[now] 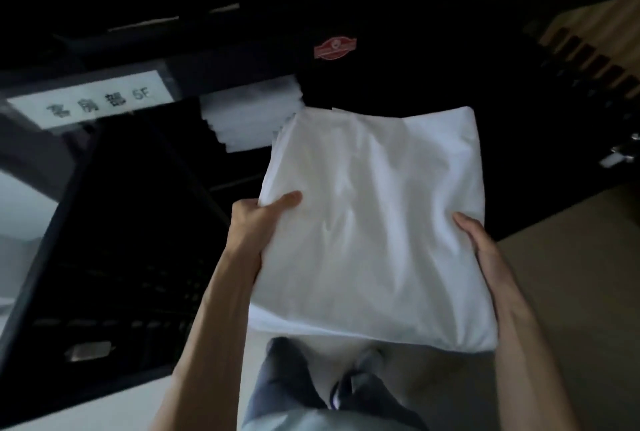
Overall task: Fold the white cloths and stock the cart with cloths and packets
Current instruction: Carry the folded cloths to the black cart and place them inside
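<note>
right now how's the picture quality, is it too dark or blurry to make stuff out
Head view: very dim, the cart is nearly black with its shelves lost in shadow; the cloth held by the left hand and right hand is the brightest thing; the label and stack are smeared by motion blur; wide-angle bending shows at the edges.

I see a dark, black-framed cart (114,167) filling the left and upper part of my view, most of it lost in shadow. A white rectangular label with dark printed characters (90,100) sits on its top rail. Just below that rail, a stack of folded white cloths (247,118) lies on a shelf inside the cart. A pale, smooth floor (561,292) runs beneath it.
</note>
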Demonstrator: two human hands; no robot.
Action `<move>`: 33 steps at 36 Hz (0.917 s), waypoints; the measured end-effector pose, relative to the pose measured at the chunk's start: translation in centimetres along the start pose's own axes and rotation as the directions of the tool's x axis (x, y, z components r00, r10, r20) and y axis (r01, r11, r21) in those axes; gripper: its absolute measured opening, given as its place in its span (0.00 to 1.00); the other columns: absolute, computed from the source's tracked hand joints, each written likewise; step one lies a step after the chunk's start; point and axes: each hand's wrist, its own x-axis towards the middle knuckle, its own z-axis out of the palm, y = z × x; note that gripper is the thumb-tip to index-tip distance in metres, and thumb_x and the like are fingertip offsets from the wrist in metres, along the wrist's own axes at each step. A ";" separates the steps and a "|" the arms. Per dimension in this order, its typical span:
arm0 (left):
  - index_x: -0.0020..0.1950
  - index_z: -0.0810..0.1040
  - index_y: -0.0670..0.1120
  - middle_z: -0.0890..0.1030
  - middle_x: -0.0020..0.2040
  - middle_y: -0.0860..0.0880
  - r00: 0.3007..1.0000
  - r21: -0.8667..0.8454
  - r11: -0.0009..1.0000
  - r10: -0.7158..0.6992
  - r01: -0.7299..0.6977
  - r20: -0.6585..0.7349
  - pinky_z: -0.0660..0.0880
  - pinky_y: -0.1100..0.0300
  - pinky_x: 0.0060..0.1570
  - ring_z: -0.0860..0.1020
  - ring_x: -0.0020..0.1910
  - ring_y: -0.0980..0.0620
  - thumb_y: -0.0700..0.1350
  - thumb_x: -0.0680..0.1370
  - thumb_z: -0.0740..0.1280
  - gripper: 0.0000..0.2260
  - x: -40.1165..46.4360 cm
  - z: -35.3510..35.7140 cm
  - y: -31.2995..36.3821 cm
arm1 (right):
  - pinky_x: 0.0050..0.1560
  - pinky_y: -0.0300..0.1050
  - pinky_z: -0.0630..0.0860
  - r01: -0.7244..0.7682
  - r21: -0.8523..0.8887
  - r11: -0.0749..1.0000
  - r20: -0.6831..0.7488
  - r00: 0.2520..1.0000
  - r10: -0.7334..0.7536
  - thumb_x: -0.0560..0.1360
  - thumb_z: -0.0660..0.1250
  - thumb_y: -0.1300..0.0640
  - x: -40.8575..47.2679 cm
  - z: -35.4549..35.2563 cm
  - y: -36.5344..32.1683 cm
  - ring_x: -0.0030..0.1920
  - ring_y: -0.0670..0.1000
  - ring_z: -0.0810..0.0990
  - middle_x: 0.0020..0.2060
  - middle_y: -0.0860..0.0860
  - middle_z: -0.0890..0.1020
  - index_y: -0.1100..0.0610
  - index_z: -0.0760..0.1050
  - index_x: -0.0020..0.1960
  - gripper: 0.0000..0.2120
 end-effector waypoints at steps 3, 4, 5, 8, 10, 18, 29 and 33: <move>0.31 0.85 0.45 0.85 0.33 0.44 0.997 -0.042 0.999 -0.035 0.033 -0.062 0.76 0.60 0.26 0.83 0.29 0.48 0.50 0.62 0.83 0.11 -0.1 -0.5 -1.2 | 0.64 0.57 0.75 -0.004 -0.067 0.998 0.055 0.998 0.008 0.72 0.71 0.48 1.9 0.5 -0.3 0.56 0.60 0.82 0.57 0.58 0.84 0.57 0.81 0.60 0.20; 0.31 0.85 0.43 0.85 0.33 0.43 0.996 -0.057 0.997 -0.050 0.045 -0.080 0.76 0.60 0.26 0.83 0.29 0.48 0.50 0.62 0.83 0.13 0.1 -0.7 -1.6 | 0.66 0.58 0.74 -0.006 -0.090 0.996 0.064 0.998 0.011 0.72 0.71 0.48 2.6 0.7 -0.3 0.57 0.60 0.82 0.57 0.57 0.84 0.57 0.81 0.60 0.20; 0.32 0.85 0.41 0.85 0.33 0.43 0.993 -0.075 0.995 -0.069 0.062 -0.093 0.76 0.60 0.26 0.84 0.29 0.47 0.50 0.62 0.83 0.14 0.3 -0.9 -2.0 | 0.67 0.58 0.72 -0.003 -0.112 0.994 0.069 0.998 0.011 0.72 0.71 0.49 3.3 1.0 -0.3 0.59 0.60 0.82 0.57 0.57 0.84 0.58 0.81 0.60 0.20; 0.38 0.84 0.39 0.86 0.35 0.43 0.988 -0.125 0.987 -0.114 0.101 -0.101 0.78 0.59 0.27 0.85 0.31 0.45 0.48 0.63 0.82 0.15 1.2 -1.5 -2.5 | 0.69 0.59 0.71 -0.002 -0.164 0.986 0.084 0.996 0.016 0.73 0.71 0.48 5.0 2.1 -0.1 0.60 0.60 0.81 0.57 0.57 0.84 0.58 0.81 0.60 0.20; 0.41 0.84 0.38 0.86 0.36 0.42 0.986 -0.133 0.984 -0.130 0.115 -0.109 0.78 0.58 0.28 0.85 0.32 0.45 0.48 0.64 0.82 0.16 1.9 -2.0 -2.5 | 0.67 0.59 0.73 -0.030 -0.195 0.980 0.090 0.995 0.048 0.71 0.72 0.46 5.6 2.8 0.2 0.59 0.61 0.82 0.55 0.58 0.85 0.58 0.82 0.58 0.21; 0.43 0.85 0.39 0.86 0.38 0.43 0.975 -0.173 0.971 -0.187 0.164 -0.124 0.80 0.57 0.29 0.86 0.35 0.45 0.46 0.66 0.81 0.13 3.7 -3.2 -4.5 | 0.67 0.57 0.73 -0.090 -0.214 0.973 0.104 0.988 0.115 0.72 0.71 0.48 7.8 4.5 2.7 0.57 0.60 0.82 0.56 0.58 0.84 0.58 0.82 0.60 0.21; 0.45 0.85 0.41 0.87 0.40 0.45 0.920 -0.233 0.935 -0.320 0.268 -0.227 0.83 0.54 0.36 0.86 0.38 0.46 0.47 0.64 0.82 0.16 4.6 -2.8 -10.7 | 0.65 0.55 0.75 -0.236 -0.370 0.899 0.157 0.937 0.311 0.66 0.75 0.42 12.2 3.9 5.3 0.54 0.59 0.84 0.53 0.58 0.85 0.55 0.85 0.54 0.22; 0.43 0.84 0.42 0.86 0.35 0.48 0.917 -0.238 0.931 -0.329 0.275 -0.226 0.79 0.59 0.27 0.85 0.34 0.49 0.44 0.67 0.81 0.11 6.3 -1.7 -10.8 | 0.56 0.50 0.78 -0.262 -0.449 0.854 0.150 0.920 0.361 0.60 0.76 0.37 14.4 3.9 5.9 0.49 0.58 0.85 0.50 0.57 0.86 0.53 0.87 0.50 0.25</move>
